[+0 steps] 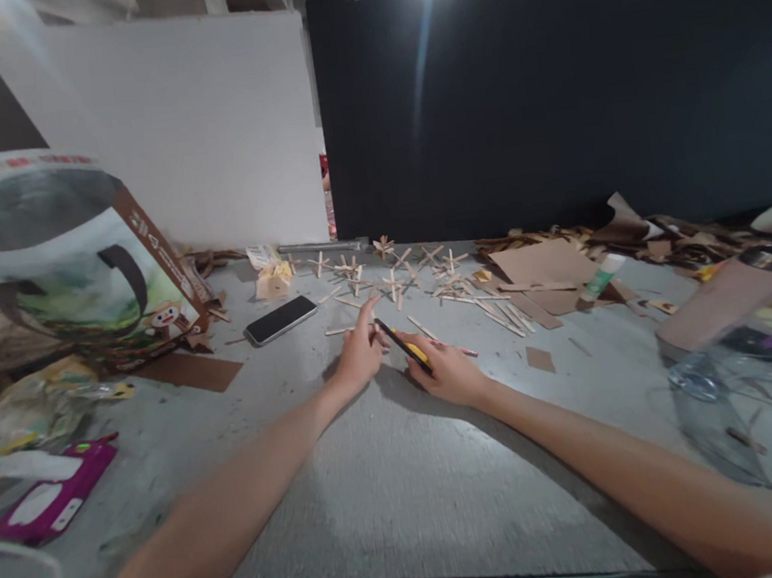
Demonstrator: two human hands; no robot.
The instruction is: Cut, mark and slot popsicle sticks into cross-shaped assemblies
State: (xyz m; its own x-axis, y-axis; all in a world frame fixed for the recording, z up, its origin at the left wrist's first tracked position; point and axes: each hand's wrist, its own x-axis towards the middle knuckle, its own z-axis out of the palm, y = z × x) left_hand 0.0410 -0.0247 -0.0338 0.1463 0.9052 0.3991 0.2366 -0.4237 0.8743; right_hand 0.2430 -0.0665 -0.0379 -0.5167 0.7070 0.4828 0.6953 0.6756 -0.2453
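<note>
My right hand (454, 373) is wrapped round a slim black and yellow utility knife (403, 345), which slants up and left. Close to its front end is my left hand (360, 353), index finger pointing up and away, the other fingers curled in. Whatever those fingers may pinch is too small to make out. Just beyond both hands, wooden sticks lie loose, among them a group of flat sticks (505, 314) to the right. Several small star shapes made of crossed sticks (392, 285) stand farther back on the grey table (383, 496).
A black phone (281, 321) lies left of my hands. A large printed bag (81, 270) and a magenta device (56, 494) are at far left. Cardboard pieces (542, 270), a glue stick (602, 276) and a clear plastic bottle (707, 409) are on the right.
</note>
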